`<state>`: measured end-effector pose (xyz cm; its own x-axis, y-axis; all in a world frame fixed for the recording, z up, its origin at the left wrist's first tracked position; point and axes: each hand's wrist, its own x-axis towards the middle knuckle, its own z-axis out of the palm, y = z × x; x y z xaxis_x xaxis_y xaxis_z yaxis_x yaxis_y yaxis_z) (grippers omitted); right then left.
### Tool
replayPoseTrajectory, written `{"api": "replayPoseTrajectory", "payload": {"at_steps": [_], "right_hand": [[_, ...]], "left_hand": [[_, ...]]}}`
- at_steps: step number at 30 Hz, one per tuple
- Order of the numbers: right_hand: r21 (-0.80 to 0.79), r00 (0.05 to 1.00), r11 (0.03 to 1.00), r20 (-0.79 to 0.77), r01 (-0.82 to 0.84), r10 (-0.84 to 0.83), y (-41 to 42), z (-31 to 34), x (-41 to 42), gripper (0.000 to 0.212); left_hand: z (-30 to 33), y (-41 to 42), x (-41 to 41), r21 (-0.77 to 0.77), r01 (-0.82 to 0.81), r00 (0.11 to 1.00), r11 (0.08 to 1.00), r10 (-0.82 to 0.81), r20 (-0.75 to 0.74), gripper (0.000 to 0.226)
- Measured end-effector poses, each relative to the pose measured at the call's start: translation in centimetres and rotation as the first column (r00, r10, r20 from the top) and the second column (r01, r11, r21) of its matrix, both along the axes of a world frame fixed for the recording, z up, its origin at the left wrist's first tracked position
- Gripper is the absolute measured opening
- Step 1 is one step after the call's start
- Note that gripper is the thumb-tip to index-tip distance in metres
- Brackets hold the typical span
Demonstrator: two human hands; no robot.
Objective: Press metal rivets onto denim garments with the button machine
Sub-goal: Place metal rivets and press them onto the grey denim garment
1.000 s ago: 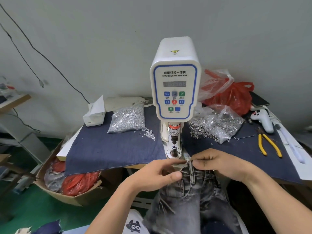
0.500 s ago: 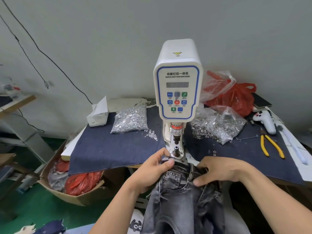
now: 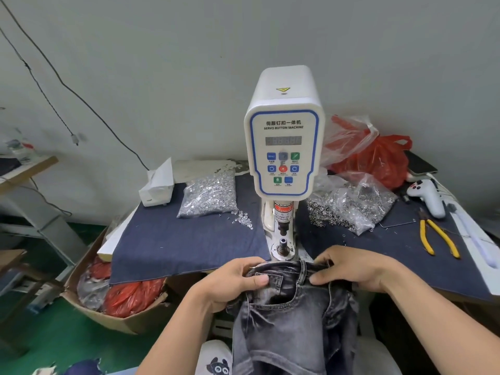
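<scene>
Both of your hands are now sitting lower and wider apart on the jeans [image 3: 292, 315] than a moment ago, and the waistband is lying flat just in front of the machine base instead of being bunched up near the die. Your left hand [image 3: 232, 282] is pinching the waistband corner between thumb and curled fingers; your right hand [image 3: 354, 269] is gripping the band on the other side of the belt loop. This spreading is tensioning the denim, which suggests you are lining up a rivet point but are not yet feeding it under the punch. One pair of jeans is hanging over the table [image 3: 189, 247] edge toward you. Beyond your hands, the lower die [image 3: 282, 243] is standing exposed with nothing on it. One button machine [image 3: 283, 147] is rising behind it. Two clear bags of metal parts are lying on the cloth: the left bag [image 3: 208, 194] and the right bag [image 3: 354, 207]. One pair of yellow pliers [image 3: 438, 239] is resting far right.
</scene>
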<state>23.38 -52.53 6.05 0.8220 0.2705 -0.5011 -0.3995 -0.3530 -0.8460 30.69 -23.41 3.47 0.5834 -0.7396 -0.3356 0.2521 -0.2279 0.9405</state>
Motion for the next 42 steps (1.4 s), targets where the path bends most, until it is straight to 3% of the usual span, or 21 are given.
{"api": "replayPoseTrajectory", "payload": {"at_steps": [3,6,9,12,15,21,24,26,27,29,30,31,33,36,40,42], "right_hand": [[-0.017,1.0,1.0,0.01,0.026,-0.026,-0.3,-0.1,0.2,0.022],[0.102,0.989,0.984,-0.001,0.149,-0.15,0.1,-1.0,0.6,0.027],[0.152,0.956,0.947,0.041,0.282,-0.291,0.5,-1.4,1.5,0.026],[0.126,0.948,0.949,0.104,0.289,-0.302,0.6,-0.9,2.5,0.03],[0.131,0.952,0.952,0.095,0.278,-0.291,0.6,-0.6,3.4,0.028],[0.225,0.893,0.876,0.052,0.426,-0.447,1.1,-2.1,5.3,0.046],[0.241,0.881,0.862,0.05,0.446,-0.47,1.3,-2.7,5.6,0.036],[0.243,0.876,0.857,0.053,0.454,-0.479,1.3,-3.1,5.8,0.036],[0.24,0.871,0.853,0.053,0.464,-0.488,1.3,-3.3,5.9,0.037],[0.242,0.865,0.846,0.047,0.475,-0.499,1.4,-3.6,6.1,0.034],[0.245,0.864,0.843,0.042,0.479,-0.503,1.3,-3.6,6.1,0.033],[0.248,0.86,0.838,0.034,0.486,-0.509,1.2,-3.8,6.1,0.033],[0.255,0.854,0.829,0.025,0.497,-0.519,1.1,-4.0,6.3,0.033],[0.27,0.862,0.832,0.013,0.485,-0.507,1.2,-3.9,6.3,0.02],[0.21,0.87,0.855,0.039,0.474,-0.491,1.1,-3.7,6.3,0.02],[0.165,0.882,0.87,0.006,0.464,-0.472,1.0,-3.3,6.3,0.026]], "left_hand": [[-0.9,-0.4,0.0,-0.059,-0.09,0.992,0.994,0.085,-0.088,0.023],[-1.2,-1.3,0.2,-0.051,-0.254,0.958,0.966,0.244,-0.152,0.016],[-0.6,-2.3,0.7,0.017,-0.339,0.941,0.941,0.339,0.01,0.014],[0.2,-3.1,1.4,0.087,-0.371,0.916,0.925,0.349,0.197,0.016],[0.8,-3.4,2.6,0.11,-0.37,0.908,0.923,0.334,0.251,0.02],[0.3,-3.8,4.5,0.201,-0.414,0.861,0.888,0.311,0.403,0.039],[0.0,-3.9,4.8,0.229,-0.46,0.82,0.858,0.311,0.48,0.038],[0.0,-4.0,4.6,0.254,-0.534,0.73,0.806,0.288,0.62,0.029],[0.0,-4.1,4.2,0.253,-0.603,0.624,0.756,0.249,0.741,0.024],[0.0,-4.0,2.3,0.115,-0.735,0.307,0.668,0.177,0.935,0.021],[-0.1,-4.0,1.0,0.036,-0.731,0.194,0.682,0.157,0.968,0.022],[-0.4,-4.0,-0.5,0.009,-0.701,0.148,0.713,0.134,0.98,0.026],[-1.4,-4.1,-2.6,0.138,-0.647,0.193,0.75,-0.014,0.981,0.035],[-2.4,-3.7,-3.0,0.327,-0.637,0.25,0.698,-0.214,0.944,0.032],[-1.8,-2.6,-1.5,0.314,-0.678,0.263,0.664,-0.179,0.948,0.01],[-1.4,-2.4,-0.8,0.309,-0.698,0.273,0.646,-0.158,0.949,0.013]]}}
